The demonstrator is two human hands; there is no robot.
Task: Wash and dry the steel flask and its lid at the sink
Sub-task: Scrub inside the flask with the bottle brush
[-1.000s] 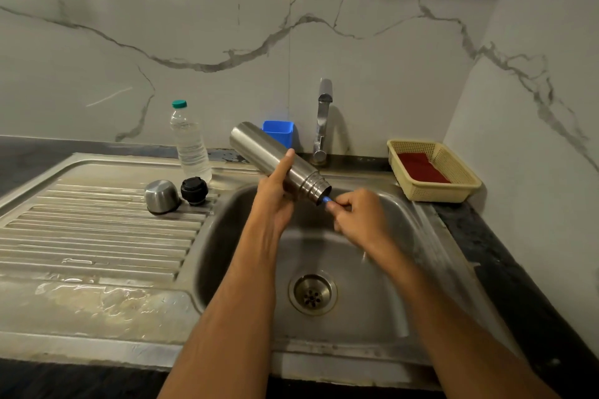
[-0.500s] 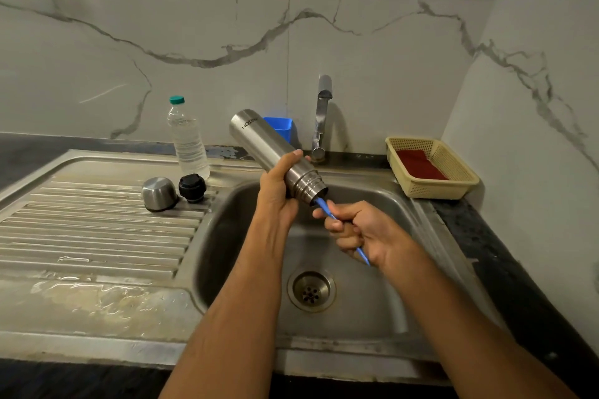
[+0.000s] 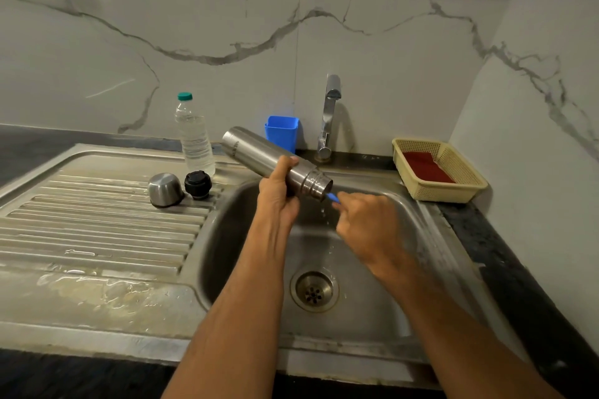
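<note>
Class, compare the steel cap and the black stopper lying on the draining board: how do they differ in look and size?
The steel cap is shiny bare metal; the black stopper is matt and dark. The steel cap is smooth and domed; the black stopper has a ridged top. The steel cap looks wider than the black stopper. Both rest side by side on the draining board, untouched by either hand.

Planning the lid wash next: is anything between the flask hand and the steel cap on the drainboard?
Nothing visible. The left hand grips the flask over the basin; the steel cap sits to its left on the drainboard, with the black stopper behind that path, beside the cap.
</note>
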